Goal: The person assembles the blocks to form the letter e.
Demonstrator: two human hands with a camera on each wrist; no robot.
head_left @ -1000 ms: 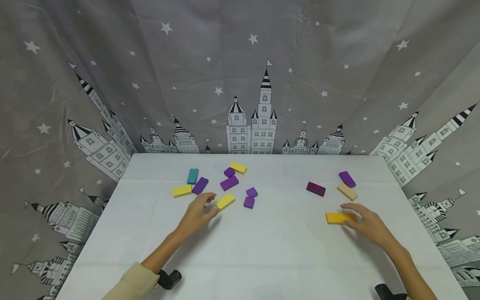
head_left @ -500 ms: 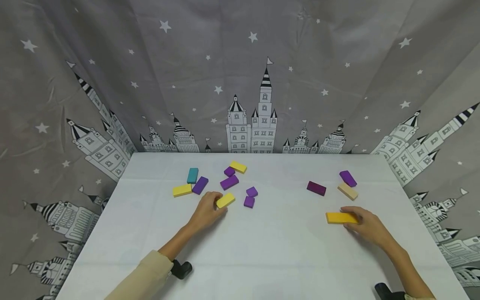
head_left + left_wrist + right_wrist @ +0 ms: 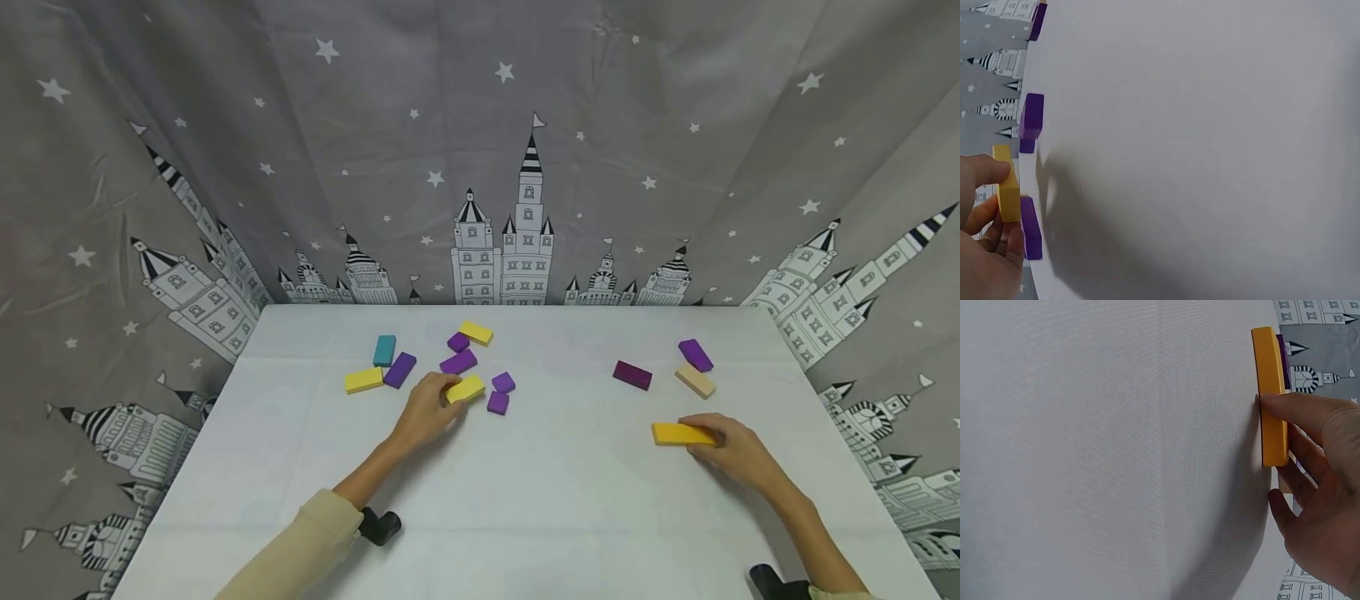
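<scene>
My left hand (image 3: 424, 412) pinches a yellow block (image 3: 467, 389) between thumb and fingers, left of two small purple blocks (image 3: 500, 392). In the left wrist view the thumb lies against one face of this yellow block (image 3: 1009, 195); whether it is off the table I cannot tell. Over on the right, my right hand (image 3: 733, 450) grips the right end of a longer orange-yellow block (image 3: 678, 434). The right wrist view has the thumb on the near side of that orange-yellow block (image 3: 1272, 419), its other fingers partly hidden behind.
Beyond the left hand lie a teal block (image 3: 384, 351), another yellow block (image 3: 363, 381) and several purple blocks (image 3: 459, 362). At the right are a maroon block (image 3: 632, 375), a tan block (image 3: 695, 381) and a purple block (image 3: 696, 355). A grey castle-print curtain (image 3: 360, 150) borders the white table (image 3: 555, 517).
The left hand has reached the yellow block, taken hold of it and shifted it slightly right and away. The right hand has closed on the orange-yellow block, which stays almost in place.
</scene>
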